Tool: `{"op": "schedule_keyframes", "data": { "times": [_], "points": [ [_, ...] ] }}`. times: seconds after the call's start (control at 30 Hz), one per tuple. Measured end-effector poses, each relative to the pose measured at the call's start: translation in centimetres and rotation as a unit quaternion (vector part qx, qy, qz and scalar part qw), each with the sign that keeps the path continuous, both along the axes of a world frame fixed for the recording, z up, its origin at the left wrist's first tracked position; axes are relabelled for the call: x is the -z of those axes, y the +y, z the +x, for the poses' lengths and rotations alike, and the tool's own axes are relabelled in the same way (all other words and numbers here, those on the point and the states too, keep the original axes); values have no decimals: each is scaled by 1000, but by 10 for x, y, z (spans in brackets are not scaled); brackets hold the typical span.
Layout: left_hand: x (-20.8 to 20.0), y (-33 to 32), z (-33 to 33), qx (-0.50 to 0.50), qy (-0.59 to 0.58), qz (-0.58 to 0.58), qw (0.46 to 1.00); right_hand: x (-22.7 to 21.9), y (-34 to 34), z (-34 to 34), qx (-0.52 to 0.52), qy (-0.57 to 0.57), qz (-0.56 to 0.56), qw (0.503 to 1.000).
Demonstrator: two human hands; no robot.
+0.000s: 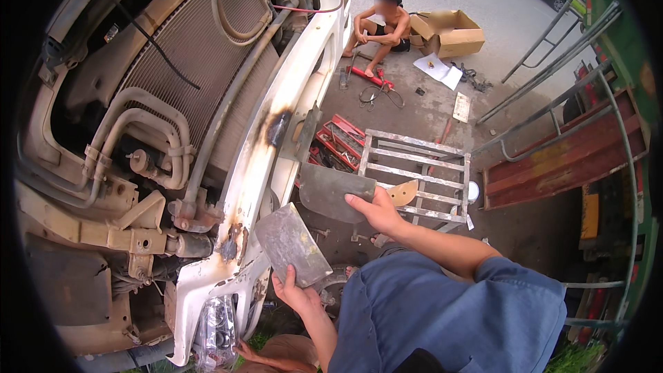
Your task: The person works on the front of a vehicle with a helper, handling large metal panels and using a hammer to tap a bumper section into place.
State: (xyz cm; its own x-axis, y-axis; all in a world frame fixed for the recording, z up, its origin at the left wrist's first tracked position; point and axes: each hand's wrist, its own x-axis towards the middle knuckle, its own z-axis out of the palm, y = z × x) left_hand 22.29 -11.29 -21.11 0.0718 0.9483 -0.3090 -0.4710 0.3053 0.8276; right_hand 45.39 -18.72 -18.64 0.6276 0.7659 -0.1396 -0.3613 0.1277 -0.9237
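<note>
My left hand (pixel 293 293) grips the lower corner of a grey, roughly square metal plate (pixel 290 242) and holds it up next to the white front panel (pixel 276 131) of a vehicle. My right hand (pixel 376 211) is shut on the edge of a darker, curved-edged metal plate (pixel 328 190), which sits against the same panel a little higher up. The panel is rusty and has black scorch marks near both plates. My blue short sleeve (pixel 483 304) fills the lower right.
Behind the panel are a radiator (pixel 186 48), hoses and brackets, with a headlamp (pixel 217 324) below. On the ground lie a red tool tray (pixel 338 138) and a metal grid frame (pixel 414 173). Another person (pixel 383 24) sits beside a cardboard box (pixel 449 31). Steel railings (pixel 552 97) stand at right.
</note>
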Motion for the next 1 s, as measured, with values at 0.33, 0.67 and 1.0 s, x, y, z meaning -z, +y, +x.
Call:
{"op": "schedule_keyframes", "data": {
  "times": [0.33, 0.67, 1.0],
  "points": [
    [-8, 10, 0, 20, -29, 10, 999, 8, 9, 6, 45, 139, -6, 989],
    [-13, 8, 5, -37, 19, 66, 997, 2, 20, 8, 9, 126, 0, 992],
    [-7, 5, -20, -113, 60, 68, 989, 25, 29, -1, -93, 147, 25, 984]
  ]
}}
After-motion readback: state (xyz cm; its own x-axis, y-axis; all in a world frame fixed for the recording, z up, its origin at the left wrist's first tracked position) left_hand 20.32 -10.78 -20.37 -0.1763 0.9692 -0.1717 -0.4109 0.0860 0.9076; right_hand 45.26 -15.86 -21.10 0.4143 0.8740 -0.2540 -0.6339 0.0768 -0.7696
